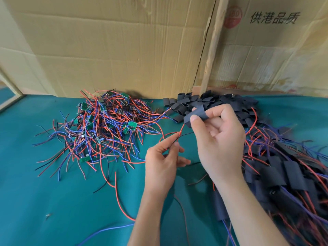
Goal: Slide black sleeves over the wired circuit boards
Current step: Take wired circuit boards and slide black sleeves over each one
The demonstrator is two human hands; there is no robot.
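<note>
Teal cloth [53,201] covers the work surface, and everything here sits relative to the black sleeve [196,116] held up at mid-frame. Behind it, creased cardboard sheets [115,47] stand as a backdrop, one printed with dark characters, with a pale wooden strip [211,50] leaning between them. Just behind and to the right of the sleeve lies a heap of loose sleeves [221,102]. Well to its left is a tangled pile of circuit boards [106,128], small green boards trailing red, blue and black wires. Below and right of it, finished sleeved boards [284,174] spread across the cloth, their wires crowding close to the right forearm. The right hand [220,139] pinches the sleeve between thumb and fingers; it is a short, flattened matte tube. Red and black wires [179,134] run down from its lower end to the left hand [163,164], which pinches them just below and left of the sleeve. Whether a board sits inside cannot be told.
</note>
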